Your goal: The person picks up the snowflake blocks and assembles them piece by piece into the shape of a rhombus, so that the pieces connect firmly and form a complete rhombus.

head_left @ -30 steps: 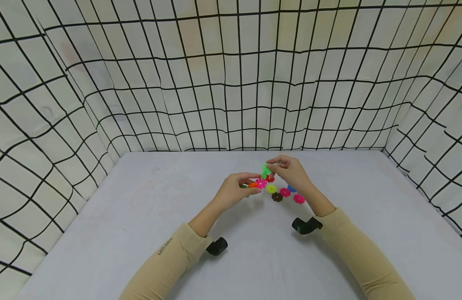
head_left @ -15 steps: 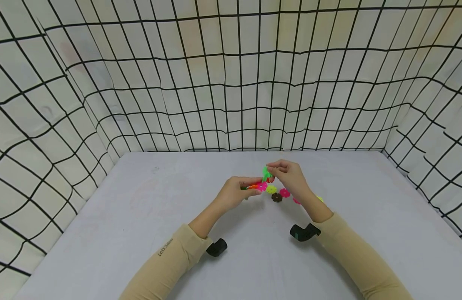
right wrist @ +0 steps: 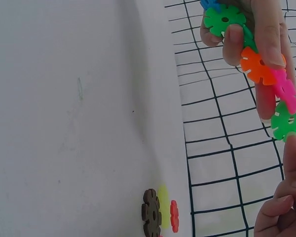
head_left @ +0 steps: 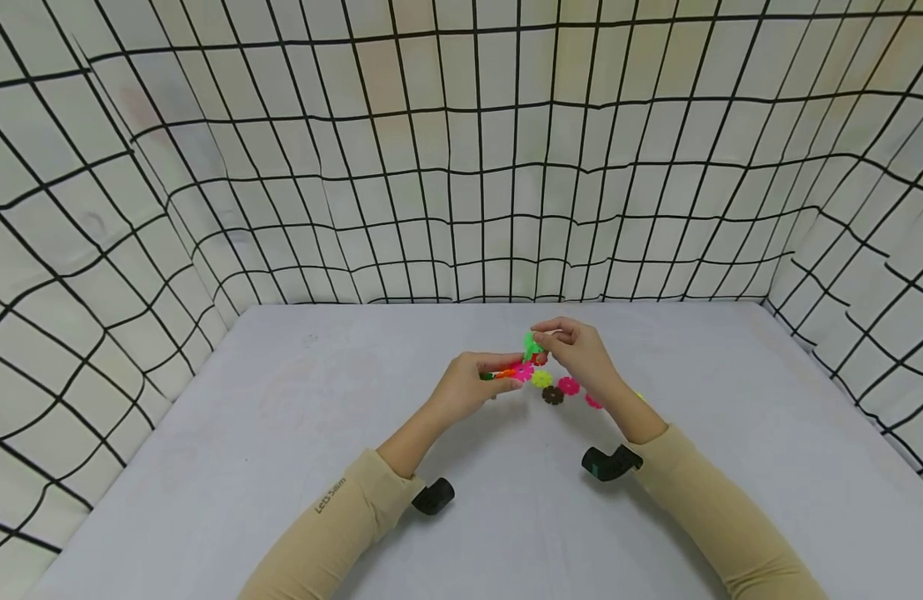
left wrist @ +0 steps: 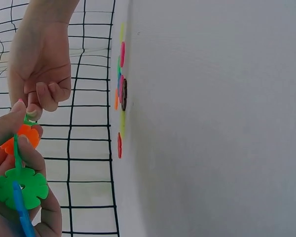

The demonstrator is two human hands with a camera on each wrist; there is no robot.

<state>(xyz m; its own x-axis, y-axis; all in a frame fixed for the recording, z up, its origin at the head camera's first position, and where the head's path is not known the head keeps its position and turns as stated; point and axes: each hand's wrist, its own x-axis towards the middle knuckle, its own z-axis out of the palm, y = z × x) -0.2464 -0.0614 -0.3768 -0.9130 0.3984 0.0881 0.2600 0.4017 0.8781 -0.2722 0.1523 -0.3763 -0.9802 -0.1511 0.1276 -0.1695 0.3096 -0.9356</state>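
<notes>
My left hand [head_left: 465, 383] holds a chain of interlocking plastic flower discs between thumb and fingers. In the right wrist view the chain runs from a blue disc [right wrist: 210, 5] through a green disc [right wrist: 224, 20] and an orange disc [right wrist: 256, 66] to a pink disc [right wrist: 285, 91]. A bright green disc [right wrist: 288, 121] meets the pink one at the chain's end. My right hand [head_left: 581, 346] pinches bright green plastic [head_left: 532, 343] there; its fingers partly cover it, and a second green edge shows beside it. How deeply the slots engage cannot be seen.
Loose discs lie on the white table [head_left: 296, 433] below my hands: yellow [head_left: 541, 379], brown [head_left: 553, 395], red [head_left: 538, 361], pink [head_left: 569, 386] and others partly behind my right forearm. A black grid-lined backdrop [head_left: 476, 192] surrounds the table's back and sides.
Both hands have come slightly lower, and the chain has tilted so the pink and orange discs appear flatter. My right forearm now covers the loose blue disc, while a yellow one shows beyond it.
</notes>
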